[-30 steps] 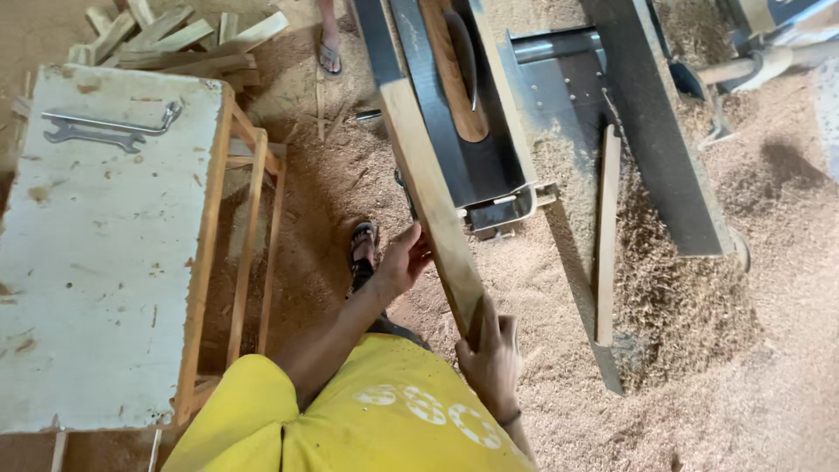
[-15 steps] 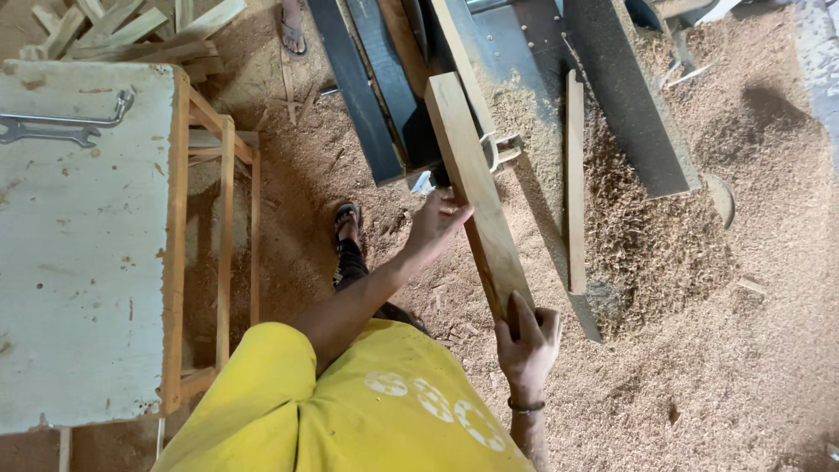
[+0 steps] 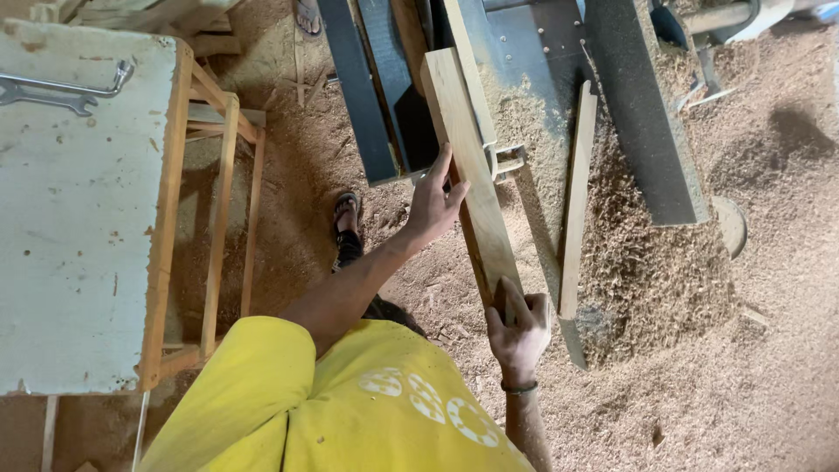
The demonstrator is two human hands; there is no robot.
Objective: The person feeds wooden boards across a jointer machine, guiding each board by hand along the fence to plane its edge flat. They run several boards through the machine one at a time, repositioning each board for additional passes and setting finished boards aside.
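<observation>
A long pale wooden plank point(image 3: 472, 175) runs from a grey metal machine table point(image 3: 533, 79) down toward me, its near end hanging over the sawdust floor. My left hand point(image 3: 434, 203) rests against the plank's left edge near the table's end, fingers stretched along the wood. My right hand point(image 3: 522, 328), with a dark band at the wrist, grips the plank's near end from below. I wear a yellow shirt point(image 3: 350, 402).
A thinner wooden strip point(image 3: 574, 201) leans beside the machine over a heap of sawdust point(image 3: 647, 271). A white worktable point(image 3: 79, 218) with two wrenches point(image 3: 61, 87) and a wooden frame stands at the left. My sandalled foot point(image 3: 347, 212) is on the floor; another person's foot point(image 3: 308, 13) shows at the top.
The plank has slid back toward me, so its far end now shows on the machine table. Both hands stayed on it and my right hand has moved lower along it.
</observation>
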